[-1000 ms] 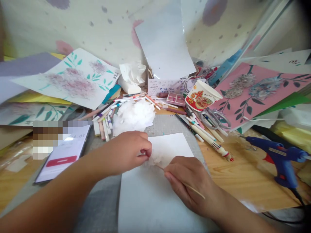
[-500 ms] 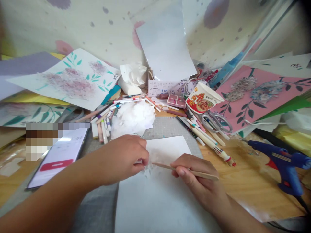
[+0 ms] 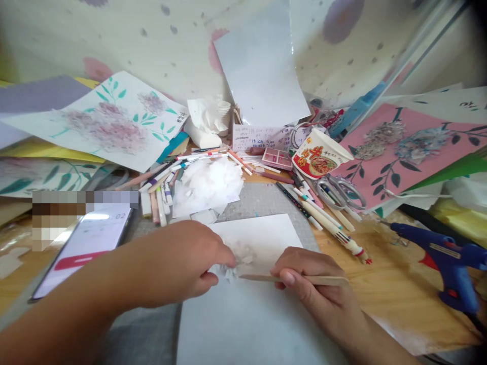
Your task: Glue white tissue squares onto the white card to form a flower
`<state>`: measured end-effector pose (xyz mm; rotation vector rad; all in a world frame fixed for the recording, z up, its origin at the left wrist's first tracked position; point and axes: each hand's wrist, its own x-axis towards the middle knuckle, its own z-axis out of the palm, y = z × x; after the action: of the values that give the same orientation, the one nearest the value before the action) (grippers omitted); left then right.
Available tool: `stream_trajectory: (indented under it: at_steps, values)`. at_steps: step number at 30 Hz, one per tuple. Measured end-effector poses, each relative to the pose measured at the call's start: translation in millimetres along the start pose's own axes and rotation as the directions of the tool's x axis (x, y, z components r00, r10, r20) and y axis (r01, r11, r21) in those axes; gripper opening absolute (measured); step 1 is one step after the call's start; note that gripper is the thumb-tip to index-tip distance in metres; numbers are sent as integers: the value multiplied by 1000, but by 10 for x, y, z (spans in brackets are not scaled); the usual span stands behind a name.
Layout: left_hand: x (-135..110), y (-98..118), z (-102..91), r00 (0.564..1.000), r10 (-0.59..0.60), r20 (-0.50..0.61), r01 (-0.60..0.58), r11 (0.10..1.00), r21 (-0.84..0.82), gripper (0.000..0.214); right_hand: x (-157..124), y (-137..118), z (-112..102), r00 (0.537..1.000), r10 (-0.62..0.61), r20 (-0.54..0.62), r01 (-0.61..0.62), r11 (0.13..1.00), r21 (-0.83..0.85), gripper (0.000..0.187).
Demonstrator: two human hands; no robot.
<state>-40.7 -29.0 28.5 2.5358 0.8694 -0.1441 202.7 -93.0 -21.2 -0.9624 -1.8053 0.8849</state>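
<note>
A sheet of white paper [image 3: 243, 324] lies on the grey mat [image 3: 262, 197] before me. Small crumpled bits of thin white paper [image 3: 246, 253] form a greyish cluster on its upper part. My left hand [image 3: 182, 258] is over the sheet's left edge, index finger stretched out against the cluster and thumb apart from it. I see nothing held in it; its other fingers are mostly hidden. In my right hand [image 3: 315, 284] is a thin wooden craft stick [image 3: 258, 278], gripped between thumb and fingers. The stick's pointed tip reaches left to the lower edge of the cluster.
Behind the sheet is a pile of torn white tissue [image 3: 209, 180], with several markers [image 3: 162, 197] beside it. A phone [image 3: 87, 243] lies left. Rightward are scissors [image 3: 338, 192], a paper noodle cup [image 3: 319, 154] and a blue glue gun [image 3: 445, 253]. Flower pictures [image 3: 114, 121] stand around.
My left hand has moved slightly down, its pinched fingers now parted with the index finger extended. The stick's tip has dropped lower, and more of the cluster shows.
</note>
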Motion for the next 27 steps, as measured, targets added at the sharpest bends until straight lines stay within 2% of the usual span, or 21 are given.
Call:
stream_trajectory:
  at_steps: [2, 5, 10, 17, 25, 27]
  values:
    - [2, 15, -13, 996, 14, 91, -14, 1000, 3, 19, -17, 10, -5, 997, 11, -74, -8, 999, 36, 27]
    - [6, 31, -26, 996, 10, 94, -9, 1000, -11, 13, -26, 20, -5, 989, 36, -143, -31, 999, 36, 24]
    - [-5, 23, 3, 996, 20, 82, -17, 999, -36, 14, 17, 21, 29, 999, 48, -12, -48, 999, -18, 26]
    - [-9, 6, 22, 995, 8, 97, -5, 1000, -24, 25, 59, 67, 59, 999, 15, -35, -17, 998, -64, 18]
    - [32, -7, -18, 1000, 20, 15, -19, 998, -60, 26, 34, 23, 19, 997, 11, -75, -12, 1000, -16, 18]
    - [37, -17, -13, 999, 7, -48, -10, 998, -62, 20, 35, 11, 13, 997, 12, -79, -13, 1000, -19, 20]
